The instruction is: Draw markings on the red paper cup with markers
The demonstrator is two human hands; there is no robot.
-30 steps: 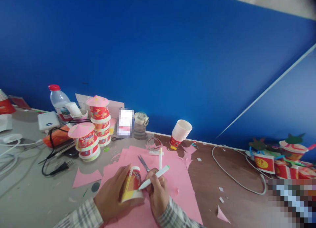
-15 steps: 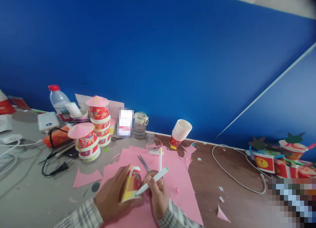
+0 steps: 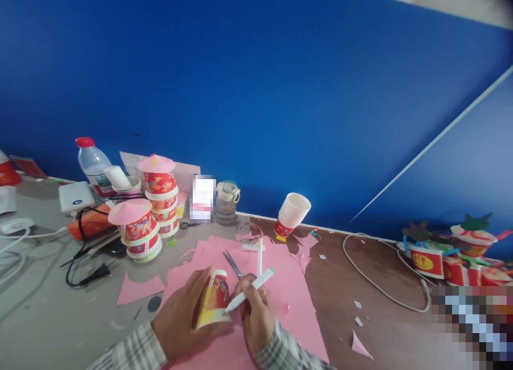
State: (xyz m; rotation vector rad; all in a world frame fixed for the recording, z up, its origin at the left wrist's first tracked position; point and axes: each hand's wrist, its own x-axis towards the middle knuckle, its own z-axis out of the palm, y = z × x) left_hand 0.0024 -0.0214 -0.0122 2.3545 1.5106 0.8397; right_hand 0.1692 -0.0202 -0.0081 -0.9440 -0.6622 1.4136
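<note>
My left hand (image 3: 182, 311) is wrapped round a red and yellow paper cup (image 3: 214, 300), which lies tilted over the pink paper (image 3: 294, 300). Between the fingers of my right hand (image 3: 258, 314) is a white marker pen (image 3: 249, 290) with a green end. Its tip is at the cup's pale lower edge; whether it touches I cannot tell. Just beyond my right hand lie scissors (image 3: 233, 264), their handles hidden behind it, and a second white marker with a yellow end (image 3: 260, 257).
Two paper-cup towers with pink cone tops (image 3: 134, 228) stand at left, near a bottle (image 3: 94, 167) and a black plug (image 3: 95, 274). A glass jar (image 3: 227, 203) and stacked cups (image 3: 294, 212) stand by the blue partition (image 3: 256, 92). A white cable (image 3: 360, 284) loops at right.
The marker's tip has shifted slightly right and up along the cup's edge. My left hand keeps its hold on the cup. The whole view has shifted slightly.
</note>
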